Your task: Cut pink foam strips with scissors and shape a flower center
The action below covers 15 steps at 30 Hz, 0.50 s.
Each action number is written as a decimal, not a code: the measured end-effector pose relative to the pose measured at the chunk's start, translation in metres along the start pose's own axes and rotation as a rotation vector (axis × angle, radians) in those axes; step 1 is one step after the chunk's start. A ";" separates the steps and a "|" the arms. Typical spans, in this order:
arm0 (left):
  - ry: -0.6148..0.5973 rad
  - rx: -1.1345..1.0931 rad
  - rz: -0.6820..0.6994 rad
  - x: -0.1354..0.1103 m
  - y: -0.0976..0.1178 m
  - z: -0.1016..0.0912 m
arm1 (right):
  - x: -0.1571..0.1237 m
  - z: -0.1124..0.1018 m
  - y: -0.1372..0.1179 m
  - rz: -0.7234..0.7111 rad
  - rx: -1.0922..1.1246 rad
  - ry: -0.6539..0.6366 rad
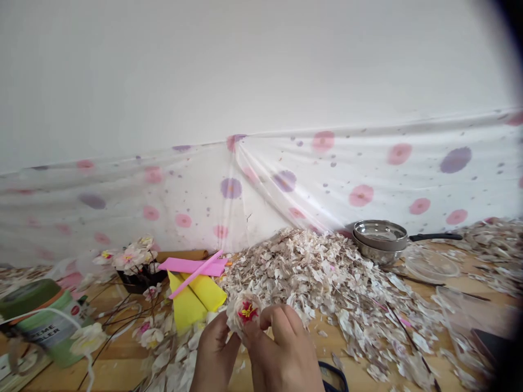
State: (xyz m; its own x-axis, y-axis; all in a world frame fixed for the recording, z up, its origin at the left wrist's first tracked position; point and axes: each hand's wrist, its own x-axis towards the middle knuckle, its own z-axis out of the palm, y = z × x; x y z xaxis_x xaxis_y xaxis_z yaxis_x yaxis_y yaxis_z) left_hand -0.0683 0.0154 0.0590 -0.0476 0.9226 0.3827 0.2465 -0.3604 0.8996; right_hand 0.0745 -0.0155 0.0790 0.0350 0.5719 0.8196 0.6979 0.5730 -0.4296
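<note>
Both of my hands meet low in the middle of the view around a small handmade flower (246,312) with pale petals and a red and yellow centre. My left hand (214,354) pinches its left side with closed fingers. My right hand (286,351) curls round its right side, thumb and fingers pressed to the petals. Just behind the flower spreads a big heap of pale petal-like flakes (322,272) on the wooden table (359,375).
Folded yellow paper (196,299) and pink paper (192,267) lie left of the hands. Finished flowers on dark stems (131,258) stand further left, by a green canister (41,321). Metal pans (379,239) and a clear lid (429,264) sit at right. A spotted cloth (286,185) covers the wall.
</note>
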 end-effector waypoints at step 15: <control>0.046 -0.081 -0.087 0.000 -0.008 -0.001 | 0.005 -0.011 -0.015 -0.106 -0.095 -0.094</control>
State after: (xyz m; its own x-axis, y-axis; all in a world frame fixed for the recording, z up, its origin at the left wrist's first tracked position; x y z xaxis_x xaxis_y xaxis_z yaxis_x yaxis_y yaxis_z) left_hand -0.0713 0.0183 0.0527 -0.1101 0.9444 0.3098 0.1610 -0.2906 0.9432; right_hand 0.0718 -0.0277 0.0942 -0.1065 0.5665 0.8171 0.7590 0.5772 -0.3012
